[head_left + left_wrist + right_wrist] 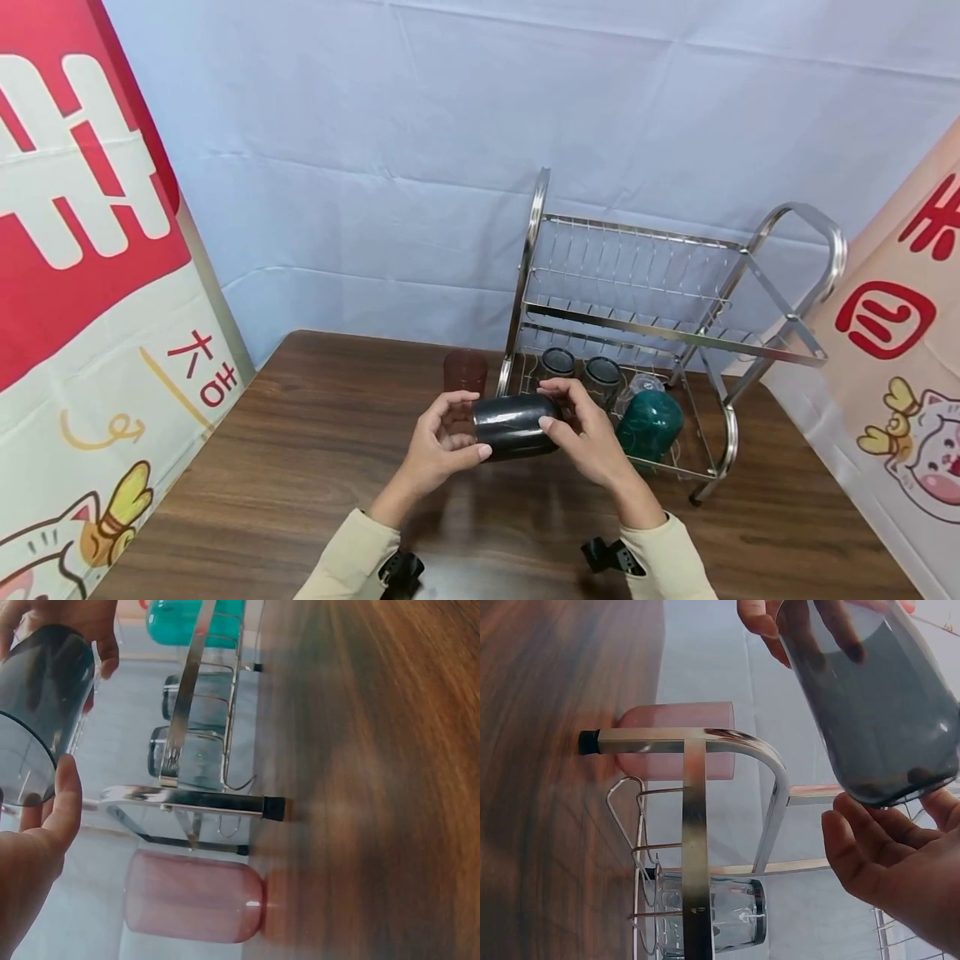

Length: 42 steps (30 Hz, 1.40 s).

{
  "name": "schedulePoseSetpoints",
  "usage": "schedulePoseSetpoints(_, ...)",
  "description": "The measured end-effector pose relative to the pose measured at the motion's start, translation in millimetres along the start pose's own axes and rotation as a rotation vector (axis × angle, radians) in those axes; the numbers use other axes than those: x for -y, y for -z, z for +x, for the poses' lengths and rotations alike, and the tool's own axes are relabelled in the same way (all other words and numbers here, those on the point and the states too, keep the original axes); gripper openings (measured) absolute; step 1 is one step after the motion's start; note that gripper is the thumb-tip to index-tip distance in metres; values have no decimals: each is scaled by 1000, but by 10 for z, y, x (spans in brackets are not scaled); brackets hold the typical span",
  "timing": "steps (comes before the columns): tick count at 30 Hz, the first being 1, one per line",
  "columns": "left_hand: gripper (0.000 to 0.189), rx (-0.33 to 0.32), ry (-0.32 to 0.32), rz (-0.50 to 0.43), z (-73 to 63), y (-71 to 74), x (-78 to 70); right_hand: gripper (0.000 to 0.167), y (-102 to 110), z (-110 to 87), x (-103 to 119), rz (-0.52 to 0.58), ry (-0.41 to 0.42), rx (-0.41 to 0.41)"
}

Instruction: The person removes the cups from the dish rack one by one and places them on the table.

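A dark grey see-through glass [512,427] is held lying on its side above the table, between both hands. The left hand [433,448] grips its open rim end, thumb below and fingers behind. At the rounded base end, the right hand [594,442] holds it with thumb in front and fingertips behind. The left wrist view shows the wide mouth of the dark glass [49,682] facing the left hand. A pink glass [465,371] stands on the table just behind the left hand, left of the rack; the left wrist view shows the pink glass [195,897] whole.
A two-tier metal dish rack [611,318] stands at the back right. On its lower tier are clear glasses [602,375] turned upside down and a teal glass [651,425]. The wooden table [300,467] extends to the left; a pale cloth [375,167] hangs behind.
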<state>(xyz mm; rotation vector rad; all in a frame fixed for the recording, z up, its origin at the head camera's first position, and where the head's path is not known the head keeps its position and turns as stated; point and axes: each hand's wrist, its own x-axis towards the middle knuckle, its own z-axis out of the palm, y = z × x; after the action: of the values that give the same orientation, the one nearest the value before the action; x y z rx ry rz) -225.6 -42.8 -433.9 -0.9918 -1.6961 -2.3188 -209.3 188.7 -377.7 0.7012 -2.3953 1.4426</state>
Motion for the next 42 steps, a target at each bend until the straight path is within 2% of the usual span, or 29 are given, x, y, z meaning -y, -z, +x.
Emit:
schedulePoseSetpoints(4, 57, -14, 14, 23, 11, 8, -30, 34, 21, 2, 1, -9, 2, 13)
schedulePoseSetpoints(11, 58, -58, 87, 182, -2, -23, -359, 39, 93, 25, -12, -105, -51, 122)
schedulePoseSetpoints(19, 57, -84, 112, 247, 6, 54, -374, 38, 160, 117, -120, -274, -15, 169)
schedulePoseSetpoints(32, 53, -81, 184, 386, 25, 220, -397, 37, 233, 225, -215, -417, -44, 230)
schedulePoseSetpoints(42, 50, -99, 166, 485, 64, 295, -452, 39, 295, 333, -228, -514, -74, 293)
